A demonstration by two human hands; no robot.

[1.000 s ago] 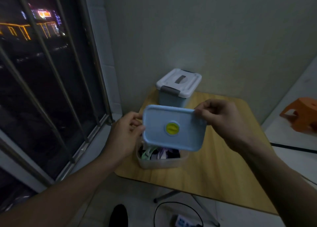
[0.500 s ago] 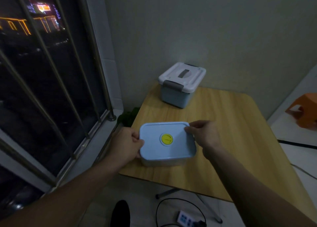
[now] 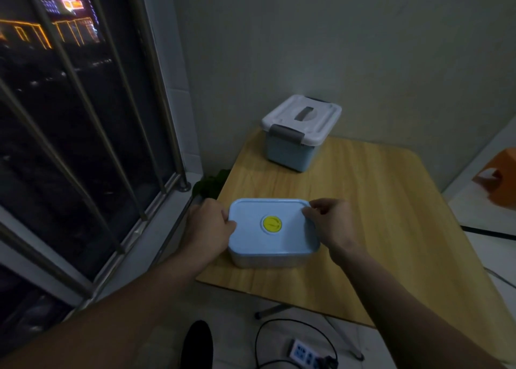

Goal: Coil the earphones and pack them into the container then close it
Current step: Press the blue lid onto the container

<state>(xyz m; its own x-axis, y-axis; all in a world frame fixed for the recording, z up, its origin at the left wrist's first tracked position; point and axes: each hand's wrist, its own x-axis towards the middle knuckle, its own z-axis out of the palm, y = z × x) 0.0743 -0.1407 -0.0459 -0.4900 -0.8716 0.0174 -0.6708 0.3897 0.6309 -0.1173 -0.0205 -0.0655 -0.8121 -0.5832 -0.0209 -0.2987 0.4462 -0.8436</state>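
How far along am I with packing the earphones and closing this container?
Nearly done. The blue lid already sits flat on the clear container, hiding whatever is inside. Your left hand grips the lid's left edge and your right hand holds its far right corner. What's left: pressing the rim down, since I can't tell whether it's sealed.

- A pale grey-green plaster wall (image 3: 349,47) stands behind, dimly lit;
- at the left, a dark window with slanted metal bars (image 3: 92,112) shows orange and red city lights (image 3: 64,17) in the night outside;
- a light wooden worktop with rounded corners (image 3: 391,215) stands near the window sill;
- an orange plastic stool (image 3: 499,176) stands at the far right;
- on the pale tiled floor (image 3: 237,338) lie a white power strip (image 3: 305,353) and a looped black cable (image 3: 268,329).
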